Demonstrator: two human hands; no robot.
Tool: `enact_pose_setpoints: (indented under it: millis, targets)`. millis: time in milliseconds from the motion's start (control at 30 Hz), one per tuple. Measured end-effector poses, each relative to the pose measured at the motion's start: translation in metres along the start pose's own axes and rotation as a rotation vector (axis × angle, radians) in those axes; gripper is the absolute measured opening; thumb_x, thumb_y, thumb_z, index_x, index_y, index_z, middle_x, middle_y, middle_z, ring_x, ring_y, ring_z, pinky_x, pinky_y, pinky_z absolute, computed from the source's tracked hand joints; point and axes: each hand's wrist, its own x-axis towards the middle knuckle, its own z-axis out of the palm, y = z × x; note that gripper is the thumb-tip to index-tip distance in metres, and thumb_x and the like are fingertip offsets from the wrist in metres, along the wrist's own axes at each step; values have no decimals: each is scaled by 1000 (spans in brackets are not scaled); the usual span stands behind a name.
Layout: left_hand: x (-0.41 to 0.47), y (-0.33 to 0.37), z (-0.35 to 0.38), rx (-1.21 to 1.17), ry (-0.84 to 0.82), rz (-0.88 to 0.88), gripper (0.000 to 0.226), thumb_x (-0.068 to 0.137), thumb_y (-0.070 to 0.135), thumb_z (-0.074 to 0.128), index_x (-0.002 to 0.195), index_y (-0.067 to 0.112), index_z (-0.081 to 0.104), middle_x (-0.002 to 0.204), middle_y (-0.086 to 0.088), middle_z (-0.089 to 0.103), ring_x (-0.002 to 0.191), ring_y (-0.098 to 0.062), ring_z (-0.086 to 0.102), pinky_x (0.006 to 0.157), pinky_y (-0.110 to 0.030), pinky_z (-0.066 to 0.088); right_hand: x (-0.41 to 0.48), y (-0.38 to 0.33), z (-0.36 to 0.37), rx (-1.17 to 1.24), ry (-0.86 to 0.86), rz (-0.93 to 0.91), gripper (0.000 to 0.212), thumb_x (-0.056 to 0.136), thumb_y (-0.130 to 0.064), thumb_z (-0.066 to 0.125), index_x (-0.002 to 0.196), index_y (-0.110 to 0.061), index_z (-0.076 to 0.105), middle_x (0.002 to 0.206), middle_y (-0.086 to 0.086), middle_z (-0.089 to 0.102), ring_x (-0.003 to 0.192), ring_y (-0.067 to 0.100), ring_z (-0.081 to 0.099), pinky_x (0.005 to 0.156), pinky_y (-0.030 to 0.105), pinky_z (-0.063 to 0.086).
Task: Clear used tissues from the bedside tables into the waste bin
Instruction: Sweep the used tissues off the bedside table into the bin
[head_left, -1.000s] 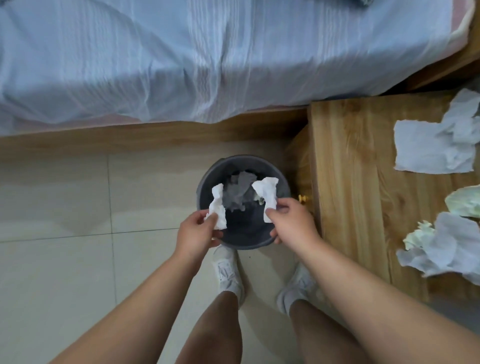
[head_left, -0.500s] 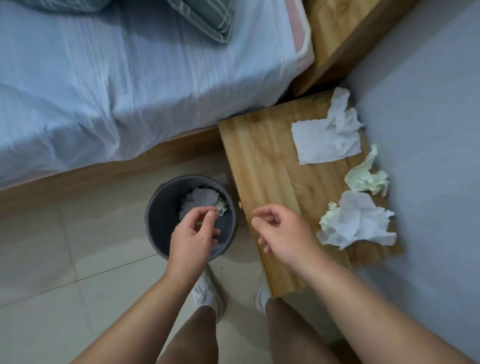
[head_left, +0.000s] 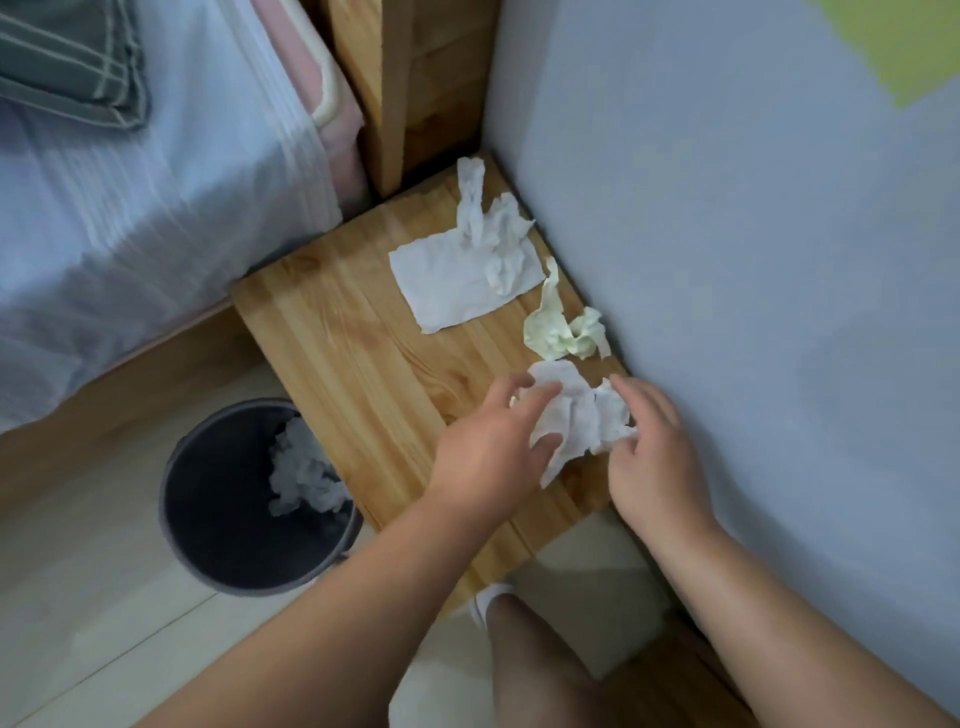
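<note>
A crumpled white tissue (head_left: 576, 415) lies at the near end of the wooden bedside table (head_left: 353, 353). My left hand (head_left: 493, 447) curls its fingers and thumb round the tissue's left side. From the right, my right hand (head_left: 649, 457) pinches its other edge. Further back on the table lie a pale green crumpled tissue (head_left: 566, 332) and a larger, partly flat white tissue (head_left: 457, 280). The dark round waste bin (head_left: 174, 499) stands on the floor left of the table, with white tissues (head_left: 306, 473) inside.
The bed (head_left: 130, 208) with a light blue sheet runs along the left, a folded grey cloth (head_left: 67, 62) on it. A pale wall (head_left: 753, 260) borders the table's right side. A wooden headboard (head_left: 405, 78) stands behind. My legs are below the table's near edge.
Both hands let two tissues fall into the bin, then moved right over the table. They now hold the nearest white tissue. The view swung right toward the wall.
</note>
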Motion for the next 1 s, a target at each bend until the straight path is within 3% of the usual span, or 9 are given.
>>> enact_pose_setpoints:
  millis: [100, 200, 367, 433, 567, 700, 833, 900, 1000]
  targets:
    - [16, 11, 15, 162, -24, 105, 54, 96, 39, 72, 147, 35, 55, 140, 1, 60, 78, -23, 71, 48, -28, 44, 3, 15, 1, -106, -185, -95, 77, 91, 2, 62, 158, -29, 41, 166, -8, 36, 149, 17, 39, 118, 40, 42]
    - [24, 10, 20, 130, 8, 106, 23, 99, 33, 70, 120, 30, 79, 114, 4, 67, 81, -22, 71, 54, -27, 39, 5, 28, 5, -151, -165, -139, 60, 92, -7, 74, 147, -22, 56, 149, 2, 53, 132, 24, 56, 103, 34, 48]
    - [21, 11, 3, -209, 128, -99, 21, 102, 31, 70, 119, 31, 82, 115, 16, 79, 95, -10, 74, 65, -24, 50, 9, 32, 2, -59, 32, -55, 17, 99, -21, 68, 115, -17, 74, 114, 2, 69, 101, 25, 67, 84, 36, 55]
    - [16, 13, -9, -520, 156, -265, 22, 101, 31, 72, 121, 31, 81, 98, 23, 81, 81, -6, 74, 67, -20, 53, 6, 26, -5, 29, 106, -46, 5, 100, -23, 67, 104, -23, 70, 104, -4, 69, 91, 16, 66, 76, 32, 56]
    - [-2, 10, -49, -1040, 249, -390, 20, 107, 21, 62, 109, 31, 79, 80, 2, 77, 59, -9, 69, 53, -20, 52, -7, 6, -21, 226, 223, -33, 9, 99, -23, 67, 96, -32, 65, 95, -15, 69, 89, 2, 65, 68, 7, 44]
    - [-34, -16, -82, -1297, 332, -430, 26, 106, 16, 55, 104, 25, 79, 86, -5, 78, 64, -13, 68, 52, -22, 52, -24, -30, -24, 326, 260, -137, 9, 96, -26, 66, 93, -34, 64, 89, -18, 69, 86, 1, 66, 64, 4, 46]
    - [-96, -80, -96, -1305, 507, -692, 21, 104, 22, 56, 101, 16, 77, 90, -10, 77, 72, -19, 70, 60, -30, 58, -43, -78, 9, 426, 121, -303, 10, 92, -23, 63, 88, -32, 62, 80, -12, 66, 64, 10, 61, 53, 10, 41]
    - [-126, -112, -102, -1314, 607, -846, 24, 102, 11, 54, 86, 12, 72, 75, -4, 74, 77, -27, 69, 65, -32, 59, -54, -102, 36, 439, -9, -351, 13, 92, -25, 61, 85, -35, 58, 71, -11, 62, 54, 9, 55, 46, 14, 39]
    - [-140, -139, -106, -1490, 582, -989, 21, 70, -1, 58, 59, 17, 57, 62, -9, 58, 81, -32, 56, 78, -42, 49, -66, -129, 82, 414, -169, -379, 14, 93, -26, 60, 84, -35, 56, 66, -14, 57, 52, 9, 52, 48, 17, 38]
